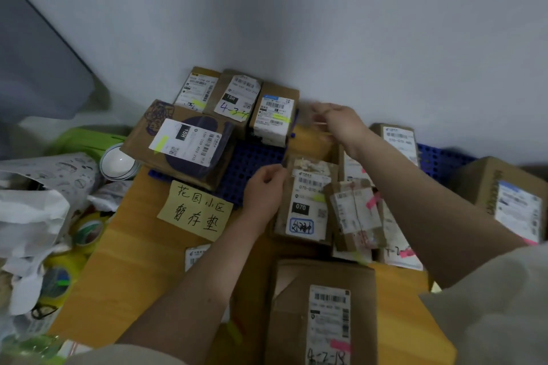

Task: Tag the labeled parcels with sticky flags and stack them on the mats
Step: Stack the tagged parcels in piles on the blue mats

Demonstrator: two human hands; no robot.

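I've got my left hand [264, 187] gripping the 070 parcel [305, 201] by its edge, just beside the blue mat [255, 157]. Right hand [341, 123] is blurred; can't tell its grip. Stacking step: next, lift it beside the 4 flagged parcels.

Yellow paper sign [195, 210] in front of me, handwritten: 花园小区 暂存垫. Flat box [181, 142] at my left, label reads 15H. Small box [234, 98] behind it: 15H, handwritten 4-3-4. Parcel [305, 201] by my left hand [264, 187]: 070 on black patch. Big box [323, 314] nearest me: handwritten 4-2-18. Other labels too blurred to read.
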